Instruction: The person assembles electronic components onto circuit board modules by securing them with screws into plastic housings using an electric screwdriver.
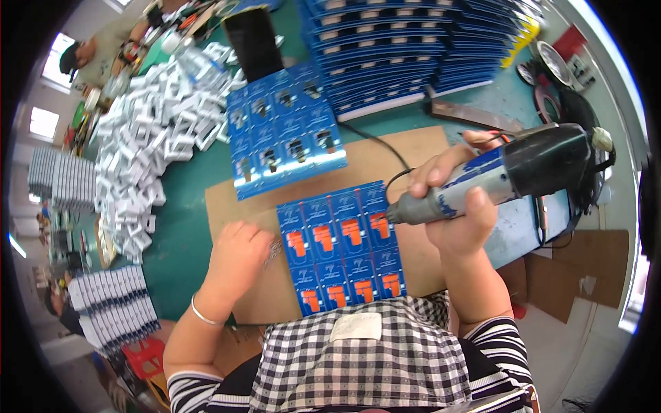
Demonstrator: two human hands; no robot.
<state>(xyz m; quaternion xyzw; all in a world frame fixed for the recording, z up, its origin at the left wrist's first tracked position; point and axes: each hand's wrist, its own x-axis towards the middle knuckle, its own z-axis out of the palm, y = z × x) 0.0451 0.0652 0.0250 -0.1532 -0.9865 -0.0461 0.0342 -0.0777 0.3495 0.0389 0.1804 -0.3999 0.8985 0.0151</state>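
My right hand (pixel 460 199) grips an electric screwdriver (pixel 509 172) with a grey and blue body and a black rear, its tip touching the upper right orange part on a blue panel (pixel 342 248). That panel carries two rows of orange parts and lies on a brown cardboard sheet (pixel 385 155). My left hand (pixel 237 251) rests on the cardboard just left of the panel, fingers curled, with small metal pieces at its fingertips. A second blue panel (pixel 286 131) with dark parts lies farther back.
A heap of white plastic pieces (pixel 148 131) covers the green table at the left. Stacks of blue panels (pixel 406 48) stand at the back. A black upright object (pixel 253 41) is behind the second panel. Other people sit at the far left.
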